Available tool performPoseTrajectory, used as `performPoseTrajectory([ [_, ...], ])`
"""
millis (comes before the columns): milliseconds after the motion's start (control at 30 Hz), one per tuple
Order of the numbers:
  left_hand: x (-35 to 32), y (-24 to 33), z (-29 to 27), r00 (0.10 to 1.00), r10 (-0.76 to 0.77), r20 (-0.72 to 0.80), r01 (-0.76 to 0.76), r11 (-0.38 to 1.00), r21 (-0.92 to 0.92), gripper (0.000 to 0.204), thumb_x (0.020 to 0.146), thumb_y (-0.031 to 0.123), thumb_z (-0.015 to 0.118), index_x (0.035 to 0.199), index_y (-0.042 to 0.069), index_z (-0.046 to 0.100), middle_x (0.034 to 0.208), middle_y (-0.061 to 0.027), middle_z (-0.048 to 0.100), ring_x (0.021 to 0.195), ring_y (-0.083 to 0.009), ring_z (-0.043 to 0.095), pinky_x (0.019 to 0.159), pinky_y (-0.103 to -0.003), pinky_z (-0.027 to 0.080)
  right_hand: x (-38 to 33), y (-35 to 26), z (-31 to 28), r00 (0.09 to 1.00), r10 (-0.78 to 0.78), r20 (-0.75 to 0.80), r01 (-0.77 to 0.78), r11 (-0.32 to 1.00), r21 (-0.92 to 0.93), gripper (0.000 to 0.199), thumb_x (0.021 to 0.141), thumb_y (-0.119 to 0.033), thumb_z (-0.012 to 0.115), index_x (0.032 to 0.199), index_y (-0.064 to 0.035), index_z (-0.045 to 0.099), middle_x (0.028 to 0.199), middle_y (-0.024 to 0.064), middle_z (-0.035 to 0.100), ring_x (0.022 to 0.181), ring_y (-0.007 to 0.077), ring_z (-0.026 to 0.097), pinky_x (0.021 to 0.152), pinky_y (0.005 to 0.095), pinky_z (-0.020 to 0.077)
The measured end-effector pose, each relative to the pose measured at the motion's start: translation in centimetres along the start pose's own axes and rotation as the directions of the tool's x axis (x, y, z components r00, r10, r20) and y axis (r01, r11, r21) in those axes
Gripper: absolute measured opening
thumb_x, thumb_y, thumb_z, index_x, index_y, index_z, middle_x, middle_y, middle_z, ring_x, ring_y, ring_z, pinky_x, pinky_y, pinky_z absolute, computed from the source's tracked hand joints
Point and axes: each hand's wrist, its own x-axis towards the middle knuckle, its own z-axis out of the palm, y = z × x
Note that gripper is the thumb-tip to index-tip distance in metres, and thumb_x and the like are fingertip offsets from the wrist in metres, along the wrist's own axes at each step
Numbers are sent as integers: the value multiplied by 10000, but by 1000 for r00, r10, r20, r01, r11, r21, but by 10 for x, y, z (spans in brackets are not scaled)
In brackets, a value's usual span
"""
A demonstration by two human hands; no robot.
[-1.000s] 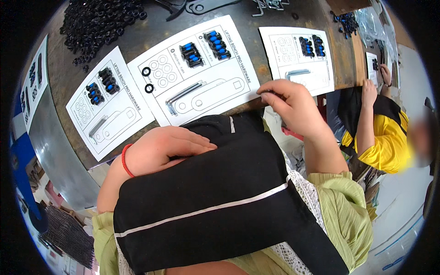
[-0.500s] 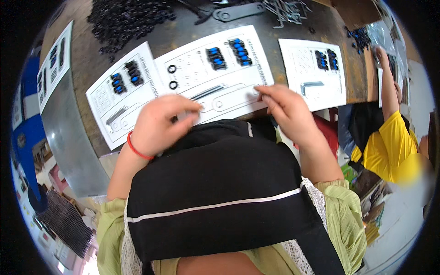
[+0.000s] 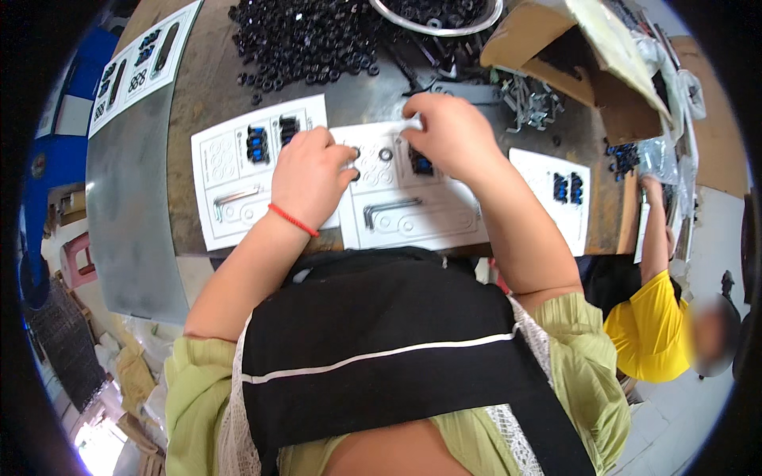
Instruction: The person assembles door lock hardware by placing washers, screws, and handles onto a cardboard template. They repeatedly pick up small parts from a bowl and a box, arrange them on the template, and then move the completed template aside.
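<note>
My left hand point(image 3: 311, 176), with a red bracelet on its wrist, is closed over the left part of the middle printed sheet point(image 3: 464, 226). Its curled fingertips meet beside two small black rings; whatever is inside the grip is hidden. A third black ring point(image 3: 386, 155) lies just right of them. My right hand point(image 3: 454, 133) hovers at the sheet's far edge, thumb and forefinger apart with nothing visible between them. Beneath it, black-and-blue screws point(image 3: 421, 163) are partly covered. Hex keys point(image 3: 389, 211) lie on the near part of this sheet.
A heap of black nuts point(image 3: 305, 44) spreads at the back, beside a metal-rimmed bowl point(image 3: 440, 32). Loose hex keys point(image 3: 530, 103) and a cardboard box point(image 3: 528, 36) are back right. More sheets flank the middle one. A person in yellow point(image 3: 651, 329) works at the right.
Both hands have moved away from me, the right one to the sheet's far edge, the left beside the rings. A third ring now shows on the sheet. The view has shifted.
</note>
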Motion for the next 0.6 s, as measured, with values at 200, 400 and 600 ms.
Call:
performPoseTrajectory([
  [200,9,7,15,1000,-10,-29,7,996,-94,99,722,136,768,793,87,719,814,-67,575,851,-276,566,776,-395,459,75,61,-58,816,-161,-554,44,975,-219,142,850,-181,678,951,-91,724,906,112,673,849,313,655,762,396,524],
  [400,7,8,14,998,2,-62,-6,997,-71,130,731,159,765,825,90,710,824,-68,574,859,-274,568,780,-399,454,158,53,-59,991,75,-109,-128,753,-645,198,835,-93,579,955,-76,735,995,155,723,937,342,700,785,455,564],
  [600,0,5,8,991,-20,-133,7,995,-96,156,717,153,770,840,87,701,826,-72,575,836,-274,568,766,-387,456,152,59,-57,971,10,-238,-135,845,-517,218,850,-83,518,867,-37,731,909,192,712,893,355,699,774,462,562],
])
